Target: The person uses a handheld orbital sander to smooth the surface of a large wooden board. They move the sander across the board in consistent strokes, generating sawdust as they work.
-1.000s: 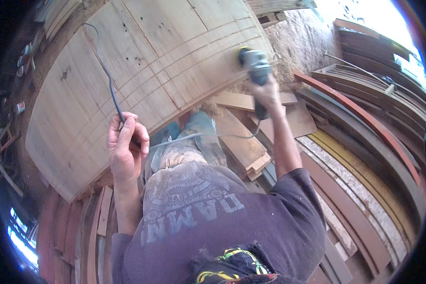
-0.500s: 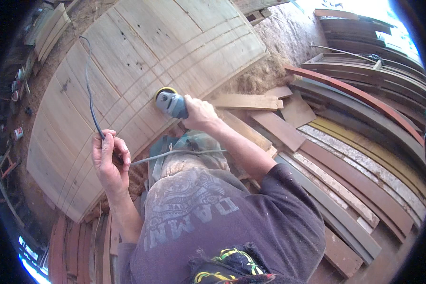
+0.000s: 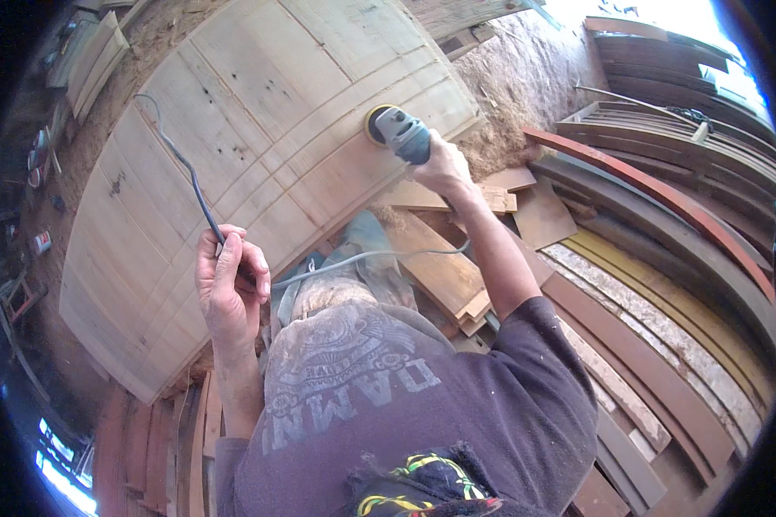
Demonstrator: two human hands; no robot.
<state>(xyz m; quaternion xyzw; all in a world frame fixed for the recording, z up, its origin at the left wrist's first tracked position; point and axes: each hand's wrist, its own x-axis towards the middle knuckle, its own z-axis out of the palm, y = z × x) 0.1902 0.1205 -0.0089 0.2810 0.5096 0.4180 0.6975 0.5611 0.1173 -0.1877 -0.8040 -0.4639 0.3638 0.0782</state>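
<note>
Grasping the grinder (image 3: 405,135), the right hand (image 3: 445,168) is nearer its disc (image 3: 372,127); the grinder's long axis slants forward-left from that hand over the panel (image 3: 259,185), while the left hand (image 3: 233,271) pinches the cord (image 3: 191,171).

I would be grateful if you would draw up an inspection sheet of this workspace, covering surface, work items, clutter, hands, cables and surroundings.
Surface: broad pale wooden panel, with seams, curved lines and small dark marks.
Work items: handheld power tool with a yellow-rimmed disc at the panel; whether they touch is hard to tell.
Clutter: loose boards beside the legs; sawdust beyond the panel's right end.
Hands: right hand grips the tool; left hand pinches the cable.
Cables: one run extends up-left from the left hand, another crosses the lap toward the right forearm.
Surroundings: long planks at right, including a red board.
</note>
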